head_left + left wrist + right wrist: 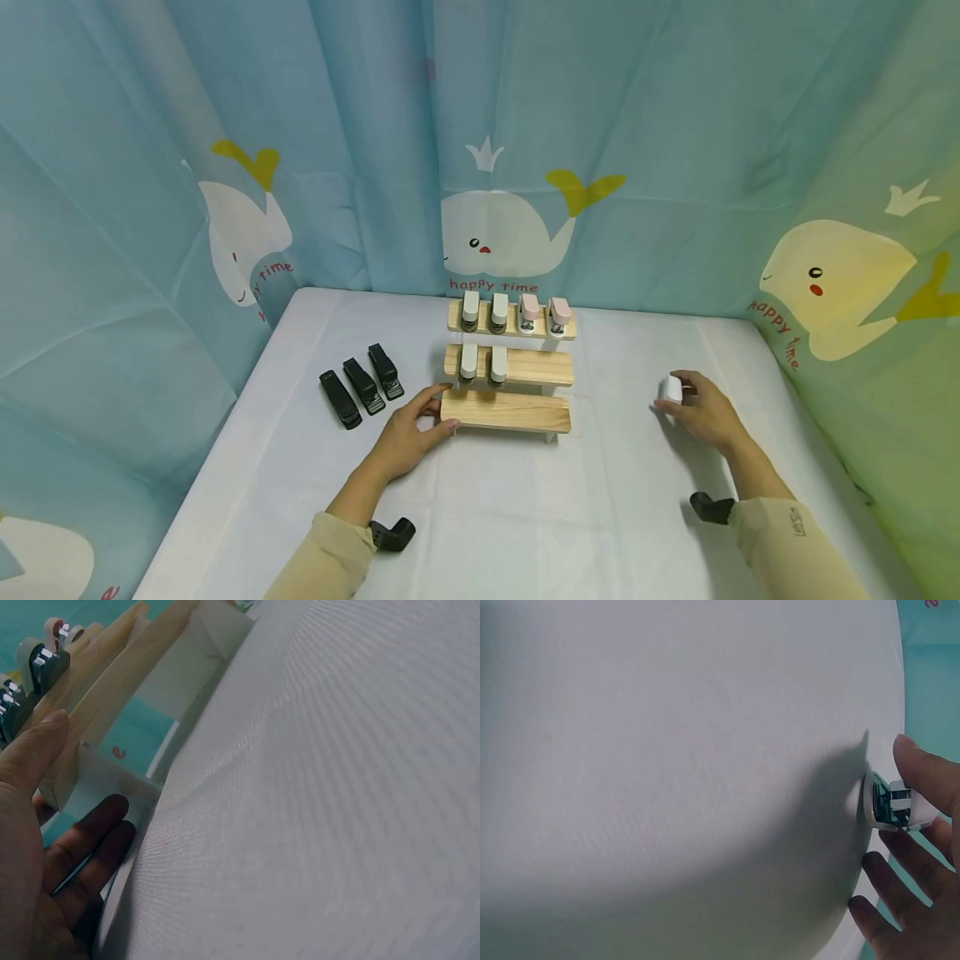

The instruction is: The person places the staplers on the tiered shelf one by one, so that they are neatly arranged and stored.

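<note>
Head view: right fingers (692, 382) pinch one stapler (673, 389); three-tier rack (517, 412) holds six

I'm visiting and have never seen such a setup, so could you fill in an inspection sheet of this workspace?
Surface: white cloth, lightly creased.
Job's things: three wooden shelves, six small staplers on the back two; three black staplers left of the shelves.
Clutter: nothing seen.
Left grip: holds the left end of the front shelf.
Right grip: pinches a white stapler.
Cables: nothing seen.
Surroundings: curtain printed with whales.
</note>
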A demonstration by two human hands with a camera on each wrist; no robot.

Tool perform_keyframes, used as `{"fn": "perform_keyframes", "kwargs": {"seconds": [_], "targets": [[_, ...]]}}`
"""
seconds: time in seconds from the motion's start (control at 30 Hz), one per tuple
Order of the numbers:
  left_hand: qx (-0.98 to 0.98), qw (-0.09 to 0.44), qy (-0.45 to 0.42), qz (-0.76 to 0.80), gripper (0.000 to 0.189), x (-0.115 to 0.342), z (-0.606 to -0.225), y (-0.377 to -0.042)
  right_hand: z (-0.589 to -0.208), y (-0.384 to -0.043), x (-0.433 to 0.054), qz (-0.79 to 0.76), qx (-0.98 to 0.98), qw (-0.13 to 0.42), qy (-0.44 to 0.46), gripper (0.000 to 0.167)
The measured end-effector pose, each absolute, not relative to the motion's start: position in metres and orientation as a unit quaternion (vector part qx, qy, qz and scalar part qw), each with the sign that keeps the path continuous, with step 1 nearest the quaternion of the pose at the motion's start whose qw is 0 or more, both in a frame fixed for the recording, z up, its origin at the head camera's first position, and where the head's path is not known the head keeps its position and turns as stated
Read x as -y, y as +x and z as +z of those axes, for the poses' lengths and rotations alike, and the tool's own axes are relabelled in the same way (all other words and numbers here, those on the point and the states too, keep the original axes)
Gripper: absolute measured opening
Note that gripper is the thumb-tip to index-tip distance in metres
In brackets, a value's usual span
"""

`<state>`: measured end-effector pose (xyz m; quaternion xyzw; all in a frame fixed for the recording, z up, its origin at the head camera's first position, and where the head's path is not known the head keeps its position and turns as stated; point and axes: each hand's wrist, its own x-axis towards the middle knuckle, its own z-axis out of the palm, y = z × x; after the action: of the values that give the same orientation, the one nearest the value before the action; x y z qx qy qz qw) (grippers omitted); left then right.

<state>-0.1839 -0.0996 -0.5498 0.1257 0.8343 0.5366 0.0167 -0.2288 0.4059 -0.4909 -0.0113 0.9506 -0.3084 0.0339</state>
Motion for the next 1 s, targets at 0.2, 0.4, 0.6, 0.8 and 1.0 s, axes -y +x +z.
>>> {"fn": "perform_keyframes", "kwargs": {"seconds": [0.2, 0.4, 0.6, 0.8, 1.0], "targets": [[-0.836, 0.020, 0.120, 0.534, 0.062, 0.099, -0.550, -0.183, -0.491, -0.226, -0.401, -0.307, -0.951, 0.034, -0.010, 0.076], [-0.836, 0.023, 0.120, 0.535, 0.062, 0.100, -0.550, -0.183, -0.486, -0.222, -0.393, -0.311, -0.950, 0.037, -0.012, 0.079], [-0.836, 0.024, 0.120, 0.535, 0.062, 0.100, -0.549, -0.183, -0.483, -0.220, -0.383, -0.315, -0.948, 0.028, -0.029, 0.078], [-0.836, 0.022, 0.122, 0.534, 0.062, 0.100, -0.549, -0.183, -0.481, -0.217, -0.375, -0.324, -0.945, 0.028, -0.037, 0.078], [-0.835, 0.022, 0.123, 0.537, 0.062, 0.100, -0.549, -0.183, -0.480, -0.215, -0.368, -0.334, -0.941, 0.024, -0.039, 0.078]]}}
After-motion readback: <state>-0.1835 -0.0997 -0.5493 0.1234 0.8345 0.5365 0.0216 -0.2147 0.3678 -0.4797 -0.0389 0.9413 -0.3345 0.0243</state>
